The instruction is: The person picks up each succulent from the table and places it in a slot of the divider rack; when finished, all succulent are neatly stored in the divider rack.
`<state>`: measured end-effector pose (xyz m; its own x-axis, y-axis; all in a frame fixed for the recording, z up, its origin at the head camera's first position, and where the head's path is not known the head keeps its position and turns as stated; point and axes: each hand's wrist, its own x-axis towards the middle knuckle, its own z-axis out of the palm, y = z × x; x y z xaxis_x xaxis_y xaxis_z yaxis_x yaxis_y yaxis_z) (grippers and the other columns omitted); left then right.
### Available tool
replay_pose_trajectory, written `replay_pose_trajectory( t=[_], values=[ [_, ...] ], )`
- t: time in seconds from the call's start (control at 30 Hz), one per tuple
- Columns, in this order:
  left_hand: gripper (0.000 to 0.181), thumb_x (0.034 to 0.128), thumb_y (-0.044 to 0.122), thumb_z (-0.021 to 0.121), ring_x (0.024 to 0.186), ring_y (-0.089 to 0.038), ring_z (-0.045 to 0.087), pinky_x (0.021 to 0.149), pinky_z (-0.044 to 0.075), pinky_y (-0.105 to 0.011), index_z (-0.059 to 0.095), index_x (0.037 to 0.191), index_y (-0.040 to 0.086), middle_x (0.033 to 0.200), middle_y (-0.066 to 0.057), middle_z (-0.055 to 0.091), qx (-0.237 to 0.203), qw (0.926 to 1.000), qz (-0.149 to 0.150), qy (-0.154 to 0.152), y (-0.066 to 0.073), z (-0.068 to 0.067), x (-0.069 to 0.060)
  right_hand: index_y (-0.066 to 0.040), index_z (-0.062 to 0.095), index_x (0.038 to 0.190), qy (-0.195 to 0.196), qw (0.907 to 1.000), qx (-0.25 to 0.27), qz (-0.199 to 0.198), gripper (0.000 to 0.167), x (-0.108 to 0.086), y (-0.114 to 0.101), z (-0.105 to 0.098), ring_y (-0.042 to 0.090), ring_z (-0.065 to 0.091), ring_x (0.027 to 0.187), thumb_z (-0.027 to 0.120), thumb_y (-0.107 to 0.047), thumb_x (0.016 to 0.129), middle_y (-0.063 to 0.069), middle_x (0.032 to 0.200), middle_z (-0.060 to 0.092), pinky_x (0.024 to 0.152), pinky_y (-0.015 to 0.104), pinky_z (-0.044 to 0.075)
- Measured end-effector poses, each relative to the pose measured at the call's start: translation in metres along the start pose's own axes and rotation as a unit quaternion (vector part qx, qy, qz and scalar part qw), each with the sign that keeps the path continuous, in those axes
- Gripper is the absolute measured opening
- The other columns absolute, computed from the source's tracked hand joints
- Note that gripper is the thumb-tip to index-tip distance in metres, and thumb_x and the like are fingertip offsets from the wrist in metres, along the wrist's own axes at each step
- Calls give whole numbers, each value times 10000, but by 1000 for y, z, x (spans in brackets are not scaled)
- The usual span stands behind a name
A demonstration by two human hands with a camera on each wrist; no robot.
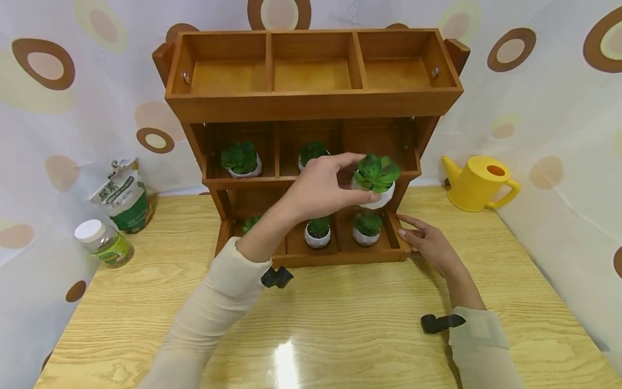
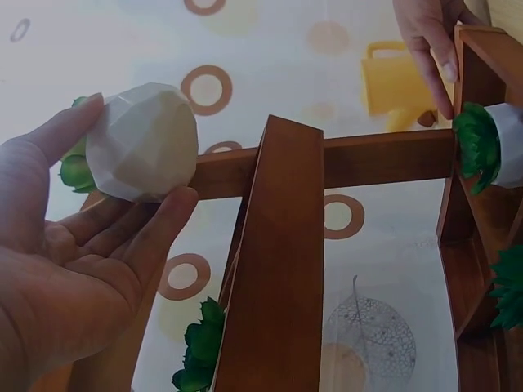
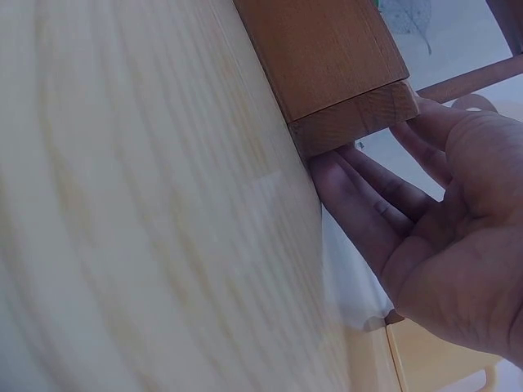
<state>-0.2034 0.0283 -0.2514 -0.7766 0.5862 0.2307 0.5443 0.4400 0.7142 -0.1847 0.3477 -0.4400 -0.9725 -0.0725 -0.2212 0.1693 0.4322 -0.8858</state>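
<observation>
My left hand (image 1: 320,186) pinches the white faceted pot of a green succulent (image 1: 376,173) between thumb and fingers. It holds the plant raised in front of the right middle-tier compartment of a brown wooden plant stand (image 1: 313,106). In the left wrist view the white pot (image 2: 143,143) shows its side and base, with the leaves partly hidden by the thumb. At the stand's lower right corner my right hand (image 1: 432,246) touches the outer side panel, its fingers extended. The right wrist view shows these fingers (image 3: 359,200) against the end of the wooden board (image 3: 355,118).
Potted succulents sit in the middle tier (image 1: 241,159) and the bottom tier (image 1: 366,229). The top tier has three bare compartments. A yellow watering can (image 1: 473,183) stands right; a white-capped jar (image 1: 104,243) and a clipped green-white bag (image 1: 123,197) stand left.
</observation>
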Motion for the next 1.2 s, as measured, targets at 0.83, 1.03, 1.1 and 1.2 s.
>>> replay_pose_trajectory(
  t=[0.83, 1.03, 1.1, 1.2],
  values=[
    [728, 910, 341, 766, 1334, -157, 547, 1105, 443, -281, 443, 1534, 151, 1488, -5, 557, 394, 9987, -114, 287, 10, 17, 63, -269, 346, 1597, 45, 9999, -89, -30, 612, -2, 3, 2, 414, 464, 1411, 543, -433, 1041, 228, 1556, 446, 943, 474, 577],
    [728, 916, 347, 756, 1353, -171, 533, 1124, 432, -298, 434, 1539, 151, 1496, -9, 548, 422, 9984, -246, 298, 10, 25, 74, -279, 360, 1591, 69, 9999, -118, -75, 602, -1, 2, 2, 401, 474, 1400, 547, -432, 1039, 224, 1548, 459, 925, 457, 583],
    [707, 918, 340, 754, 1331, -176, 552, 1111, 445, -308, 449, 1527, 149, 1472, -14, 568, 496, 9980, -244, 317, 9, 29, 78, -277, 360, 1591, 71, 9999, -108, -92, 606, -1, 2, 2, 400, 473, 1398, 550, -434, 1038, 223, 1549, 459, 917, 441, 586],
    [660, 922, 336, 750, 1283, -184, 585, 1088, 465, -321, 481, 1494, 144, 1414, -18, 610, 750, 9964, -190, 347, 10, 35, 84, -275, 357, 1592, 63, 9999, -69, -75, 612, -2, 1, 1, 402, 467, 1405, 555, -434, 1036, 223, 1556, 449, 922, 446, 584]
  ],
)
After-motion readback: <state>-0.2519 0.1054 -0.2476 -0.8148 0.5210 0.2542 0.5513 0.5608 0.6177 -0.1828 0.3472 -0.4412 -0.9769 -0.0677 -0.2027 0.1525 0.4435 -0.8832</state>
